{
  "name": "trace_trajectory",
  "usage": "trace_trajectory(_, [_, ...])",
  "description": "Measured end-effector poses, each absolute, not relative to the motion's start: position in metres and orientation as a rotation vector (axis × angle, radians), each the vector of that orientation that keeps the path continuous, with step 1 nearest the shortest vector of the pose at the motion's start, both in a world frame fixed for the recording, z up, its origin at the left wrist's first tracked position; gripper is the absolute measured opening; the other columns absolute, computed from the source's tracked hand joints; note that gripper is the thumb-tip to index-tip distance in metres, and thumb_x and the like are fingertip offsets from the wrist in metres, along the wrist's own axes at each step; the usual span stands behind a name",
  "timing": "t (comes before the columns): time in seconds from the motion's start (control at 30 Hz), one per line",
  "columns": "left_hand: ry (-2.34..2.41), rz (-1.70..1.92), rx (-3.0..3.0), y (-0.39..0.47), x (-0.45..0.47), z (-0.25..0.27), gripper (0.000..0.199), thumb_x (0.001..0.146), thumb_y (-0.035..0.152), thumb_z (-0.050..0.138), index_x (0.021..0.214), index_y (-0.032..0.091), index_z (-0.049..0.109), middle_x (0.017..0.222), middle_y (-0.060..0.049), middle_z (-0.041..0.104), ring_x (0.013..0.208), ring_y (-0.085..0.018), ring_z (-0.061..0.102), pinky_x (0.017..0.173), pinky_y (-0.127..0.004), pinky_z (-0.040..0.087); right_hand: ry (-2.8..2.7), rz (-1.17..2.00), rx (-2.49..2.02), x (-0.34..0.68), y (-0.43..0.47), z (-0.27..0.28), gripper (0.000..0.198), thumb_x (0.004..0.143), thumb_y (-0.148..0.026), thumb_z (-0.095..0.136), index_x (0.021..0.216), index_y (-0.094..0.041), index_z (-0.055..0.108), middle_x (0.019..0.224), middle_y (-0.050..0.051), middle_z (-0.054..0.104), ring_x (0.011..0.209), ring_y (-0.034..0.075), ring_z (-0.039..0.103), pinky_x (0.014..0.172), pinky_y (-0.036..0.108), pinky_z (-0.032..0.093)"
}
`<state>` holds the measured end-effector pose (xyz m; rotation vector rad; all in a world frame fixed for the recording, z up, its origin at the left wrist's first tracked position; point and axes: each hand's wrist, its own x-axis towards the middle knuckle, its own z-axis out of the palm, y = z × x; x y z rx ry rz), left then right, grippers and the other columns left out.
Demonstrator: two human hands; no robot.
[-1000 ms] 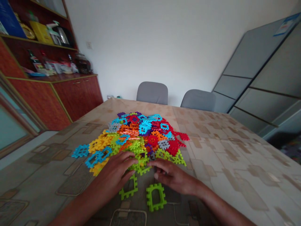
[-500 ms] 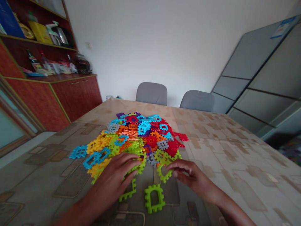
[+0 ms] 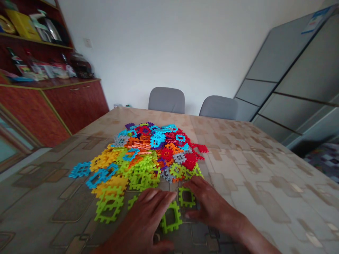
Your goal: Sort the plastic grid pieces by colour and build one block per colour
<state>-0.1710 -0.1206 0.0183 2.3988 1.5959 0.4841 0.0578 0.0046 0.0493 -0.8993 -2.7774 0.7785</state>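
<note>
Two lime-green square frame pieces lie flat in front of me: a nearer toy building frame (image 3: 180, 214) and a farther toy building frame (image 3: 180, 197). My left hand (image 3: 148, 220) is at the left side of the nearer frame, fingers extended over its edge and thumb apart. My right hand (image 3: 214, 204) is at the right of the farther one, fingers beside its edge and thumb spread below. Both hands are open. Part of another green piece (image 3: 131, 201) shows behind my left hand, the rest hidden. Farther left are stacked green frames (image 3: 108, 208).
A heap of interlocking plastic pieces (image 3: 148, 155) in several colours covers the middle of the table (image 3: 251, 169). Blue window pieces (image 3: 80, 169) lie at its left edge. Two grey chairs (image 3: 166, 99) stand beyond the far edge. A red-brown cabinet (image 3: 76, 102) is at the left.
My left hand has moved right and nearer to me, uncovering green pieces at the left. The frame at my right fingers, tilted before, now lies flat. The view has shifted slightly.
</note>
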Motion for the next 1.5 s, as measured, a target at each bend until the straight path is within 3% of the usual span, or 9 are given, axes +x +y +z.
trace_trajectory(0.17, [1.625, 0.466, 2.379, -0.119, -0.168, 0.015, 0.093, 0.078, 0.031, 0.086, 0.154, 0.028, 0.033, 0.133, -0.009, 0.065, 0.118, -0.033, 0.06, 0.101, -0.048, 0.051, -2.803, 0.766, -0.913, 0.06, 0.005, 0.044, 0.048, 0.073, -0.018, 0.083, 0.117, -0.015, 0.064, 0.123, 0.012, 0.06, 0.118, 0.03, 0.053, 0.103, 0.043, 0.044])
trace_trajectory(0.3, [1.656, 0.442, 2.36, -0.118, -0.168, 0.012, 0.087, 0.079, 0.024, 0.084, 0.152, 0.026, 0.038, 0.134, -0.01, 0.065, 0.119, -0.034, 0.06, 0.101, -0.049, 0.051, -2.816, 0.813, -0.836, 0.067, 0.01, 0.039, 0.054, 0.072, -0.022, 0.086, 0.121, -0.018, 0.061, 0.125, 0.01, 0.059, 0.12, 0.029, 0.052, 0.105, 0.042, 0.042])
trace_trajectory(0.53, [1.651, 0.421, 2.32, -0.118, -0.169, 0.008, 0.092, 0.078, 0.026, 0.085, 0.155, 0.03, 0.034, 0.139, -0.01, 0.062, 0.123, -0.035, 0.057, 0.103, -0.051, 0.05, -2.857, 0.881, -0.742, 0.069, 0.009, 0.043, 0.066, 0.067, -0.029, 0.092, 0.125, -0.02, 0.061, 0.127, 0.008, 0.061, 0.123, 0.029, 0.052, 0.108, 0.041, 0.039])
trace_trajectory(0.7, [1.648, 0.377, 2.248, -0.118, -0.167, 0.009, 0.091, 0.08, 0.026, 0.084, 0.156, 0.031, 0.035, 0.143, -0.009, 0.059, 0.128, -0.034, 0.054, 0.107, -0.05, 0.046, -2.849, 0.846, -0.77, 0.072, 0.01, 0.04, 0.054, 0.07, -0.028, 0.089, 0.117, -0.021, 0.064, 0.121, 0.007, 0.062, 0.118, 0.027, 0.054, 0.104, 0.039, 0.042])
trace_trajectory(1.0, [1.636, 0.449, 2.273, -0.119, -0.166, 0.016, 0.083, 0.079, 0.031, 0.083, 0.152, 0.027, 0.043, 0.137, -0.01, 0.064, 0.123, -0.034, 0.058, 0.104, -0.048, 0.048, -2.857, 0.833, -0.954, 0.072, 0.006, 0.057, 0.062, 0.08, -0.037, 0.079, 0.136, -0.018, 0.059, 0.131, 0.016, 0.065, 0.12, 0.036, 0.059, 0.108, 0.053, 0.042])
trace_trajectory(1.13, [1.628, 0.606, 2.345, -0.119, -0.173, 0.026, 0.063, 0.085, 0.036, 0.079, 0.141, 0.027, 0.054, 0.132, -0.006, 0.067, 0.12, -0.031, 0.06, 0.102, -0.044, 0.05, -2.892, 0.867, -0.83, 0.082, 0.008, 0.064, 0.066, 0.079, -0.018, 0.072, 0.142, -0.023, 0.055, 0.141, 0.013, 0.058, 0.132, 0.032, 0.051, 0.113, 0.048, 0.04])
trace_trajectory(1.23, [1.721, 0.783, 2.42, -0.114, -0.191, 0.034, 0.036, 0.098, 0.03, 0.06, 0.134, 0.027, 0.06, 0.129, -0.003, 0.069, 0.117, -0.027, 0.063, 0.101, -0.04, 0.049, -2.949, 0.926, -0.737, 0.084, 0.009, 0.066, 0.071, 0.071, -0.004, 0.067, 0.138, -0.026, 0.058, 0.137, 0.008, 0.059, 0.131, 0.027, 0.05, 0.112, 0.044, 0.04])
trace_trajectory(1.3, [1.836, 0.887, 2.469, -0.106, -0.209, 0.036, 0.033, 0.102, 0.025, 0.05, 0.133, 0.025, 0.061, 0.128, -0.005, 0.07, 0.116, -0.026, 0.063, 0.103, -0.041, 0.048, -2.963, 0.926, -0.737, 0.082, 0.009, 0.065, 0.07, 0.07, -0.001, 0.066, 0.135, -0.026, 0.06, 0.134, 0.007, 0.06, 0.128, 0.027, 0.052, 0.11, 0.043, 0.042])
trace_trajectory(1.5, [2.06, 0.869, 2.604, -0.079, -0.246, 0.035, 0.029, 0.101, 0.021, 0.047, 0.121, 0.02, 0.068, 0.137, -0.01, 0.066, 0.119, -0.032, 0.059, 0.102, -0.052, 0.045, -2.929, 0.872, -0.922, 0.069, 0.006, 0.057, 0.059, 0.079, -0.023, 0.079, 0.134, -0.02, 0.059, 0.137, 0.014, 0.059, 0.126, 0.033, 0.054, 0.109, 0.047, 0.042])
